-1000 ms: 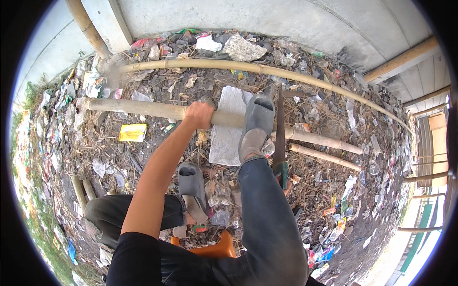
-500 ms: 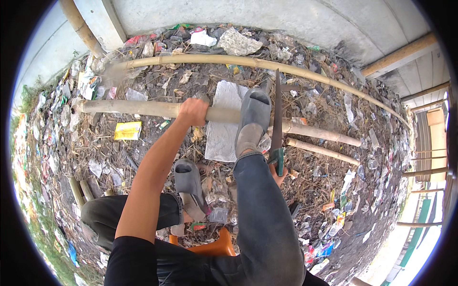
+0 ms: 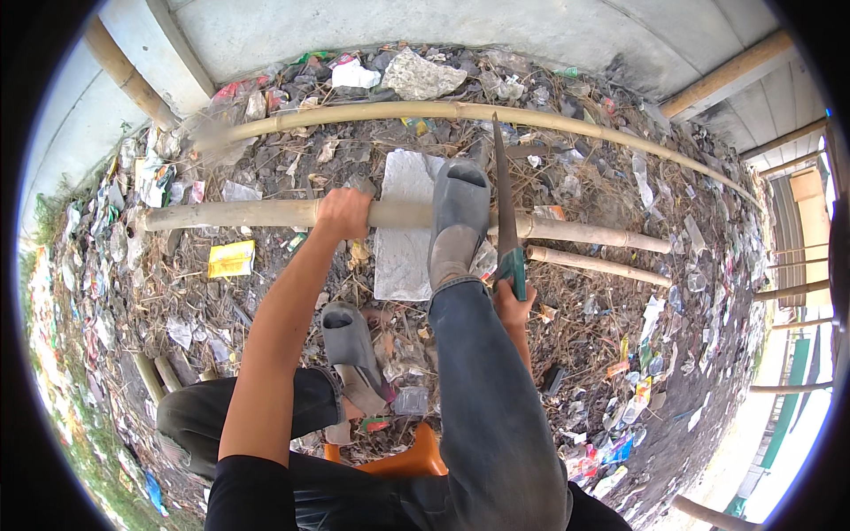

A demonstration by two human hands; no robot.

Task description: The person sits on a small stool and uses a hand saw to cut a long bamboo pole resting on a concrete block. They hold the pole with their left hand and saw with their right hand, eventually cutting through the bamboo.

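1. Ground [image 3: 691, 389], strewn with litter and dry stalks, beneath everything handled.
2. Long bamboo pole [image 3: 381, 111], lying behind, near the wall [image 3: 398, 26]; apart from both hands.
3. Thick bamboo pole [image 3: 239, 214], lying crosswise in front, over the slab [image 3: 403, 270] and under the right foot [image 3: 460, 199]. Probably stiff, fairly light for its length, smooth enough to roll or slip; likely best gripped around the shaft, well left of the saw [image 3: 506, 199].
4. Slab, pale and flat: likely heavy, rough, prone to chip at the edges.
5. Saw, with blade crossing the thick pole just right of the foot; whether biting in, cannot tell. Probably springy; safest held by the green handle [image 3: 511, 265].
6. Left hand [image 3: 345, 213]: fingers wrapped over the thick pole, left of the foot.
7. Right hand [image 3: 513, 303]: fingers clamped around the green handle.
8. Yellow packet [image 3: 231, 258], flat on the litter, nearer than the thick pole; contents, if any, impossible to tell.
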